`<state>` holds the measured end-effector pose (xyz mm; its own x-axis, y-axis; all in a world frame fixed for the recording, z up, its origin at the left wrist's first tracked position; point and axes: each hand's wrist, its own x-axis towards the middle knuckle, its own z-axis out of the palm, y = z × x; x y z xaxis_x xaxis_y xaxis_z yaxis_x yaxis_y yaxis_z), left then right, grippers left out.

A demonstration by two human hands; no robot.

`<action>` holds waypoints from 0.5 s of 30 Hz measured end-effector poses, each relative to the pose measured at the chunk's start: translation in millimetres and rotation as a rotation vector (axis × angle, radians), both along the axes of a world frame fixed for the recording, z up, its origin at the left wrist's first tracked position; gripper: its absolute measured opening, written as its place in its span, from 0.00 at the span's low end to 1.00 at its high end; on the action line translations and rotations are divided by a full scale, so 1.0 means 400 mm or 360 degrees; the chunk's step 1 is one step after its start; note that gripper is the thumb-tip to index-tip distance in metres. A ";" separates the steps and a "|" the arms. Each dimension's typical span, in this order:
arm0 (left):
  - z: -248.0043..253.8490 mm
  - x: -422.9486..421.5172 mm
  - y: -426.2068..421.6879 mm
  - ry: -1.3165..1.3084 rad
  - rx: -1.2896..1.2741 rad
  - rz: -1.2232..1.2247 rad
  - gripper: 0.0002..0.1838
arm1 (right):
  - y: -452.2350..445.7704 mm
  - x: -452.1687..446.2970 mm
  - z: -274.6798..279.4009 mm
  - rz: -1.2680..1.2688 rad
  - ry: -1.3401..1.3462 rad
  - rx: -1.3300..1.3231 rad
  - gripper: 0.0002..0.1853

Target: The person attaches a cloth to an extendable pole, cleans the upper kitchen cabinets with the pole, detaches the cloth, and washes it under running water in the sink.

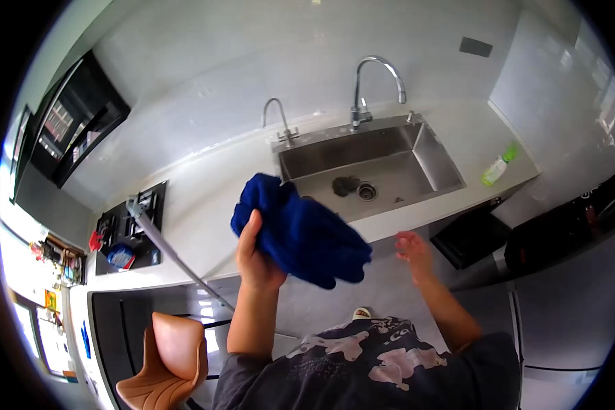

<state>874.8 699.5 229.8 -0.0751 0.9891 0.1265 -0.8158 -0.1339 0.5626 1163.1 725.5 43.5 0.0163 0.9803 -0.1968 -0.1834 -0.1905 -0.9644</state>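
Observation:
A bunched dark blue cloth (297,229) hangs in front of the counter, gripped by my left hand (258,256) with the thumb over its near side. Folds of the cloth hide most of those fingers. To the right of it, my right hand (415,254) is raised with nothing in it, its fingers loosely bent and apart. Beyond both hands lies a steel sink (417,181). Inside it, a dark grey clump (346,185) rests beside the drain (367,191).
A tall chrome faucet (357,102) and a thinner tap (283,123) rise behind the sink. A green-topped spray bottle (499,167) lies at right. Left are a grey pole (167,249) leaning over the counter, a gas stove (154,205) and a brown chair (174,348).

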 end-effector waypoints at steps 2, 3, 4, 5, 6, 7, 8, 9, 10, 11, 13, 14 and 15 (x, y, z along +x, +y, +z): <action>-0.027 0.065 0.102 0.0039 -0.0108 -0.0104 0.25 | 0.035 0.061 0.009 -0.0081 -0.0019 0.0025 0.11; -0.048 0.091 0.154 0.0059 -0.0153 -0.0175 0.24 | 0.059 0.084 0.013 -0.0138 -0.0032 0.0061 0.11; -0.069 0.119 0.203 0.0051 -0.0235 -0.0214 0.23 | 0.084 0.099 0.015 -0.0155 -0.0031 0.0064 0.11; -0.093 0.145 0.251 0.0085 -0.0254 -0.0269 0.23 | 0.109 0.111 0.014 -0.0197 -0.0054 0.0049 0.12; -0.118 0.168 0.300 0.0066 -0.0304 -0.0345 0.23 | 0.138 0.120 0.013 -0.0240 -0.0078 0.0031 0.13; -0.143 0.190 0.349 0.0046 -0.0354 -0.0421 0.24 | 0.174 0.129 0.001 -0.0258 -0.0076 0.0031 0.13; -0.164 0.210 0.405 0.0046 -0.0354 -0.0440 0.24 | 0.219 0.140 -0.014 -0.0269 -0.0140 0.0091 0.14; -0.187 0.227 0.459 0.0025 -0.0505 -0.0558 0.24 | 0.257 0.152 -0.030 -0.0280 -0.0206 0.0136 0.15; -0.218 0.241 0.501 0.0010 -0.0665 -0.0680 0.24 | 0.286 0.160 -0.033 -0.0303 -0.0204 0.0112 0.15; -0.255 0.255 0.544 0.0019 -0.0678 -0.0706 0.24 | 0.329 0.169 -0.025 -0.0303 -0.0322 0.0222 0.16; -0.324 0.291 0.642 0.0011 -0.0826 -0.0855 0.22 | 0.423 0.198 -0.015 -0.0327 -0.0446 0.0324 0.16; -0.331 0.311 0.674 0.0016 -0.0854 -0.0883 0.20 | 0.468 0.220 -0.010 -0.0284 -0.0625 0.0465 0.18; -0.355 0.329 0.709 0.0017 -0.0861 -0.0897 0.20 | 0.509 0.237 -0.007 -0.0231 -0.0800 0.0599 0.20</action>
<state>1006.3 983.1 87.6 0.4557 0.8018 -0.3865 -0.6733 0.5945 0.4396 1257.7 929.0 40.8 0.1547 0.9616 0.2266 0.3100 0.1705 -0.9353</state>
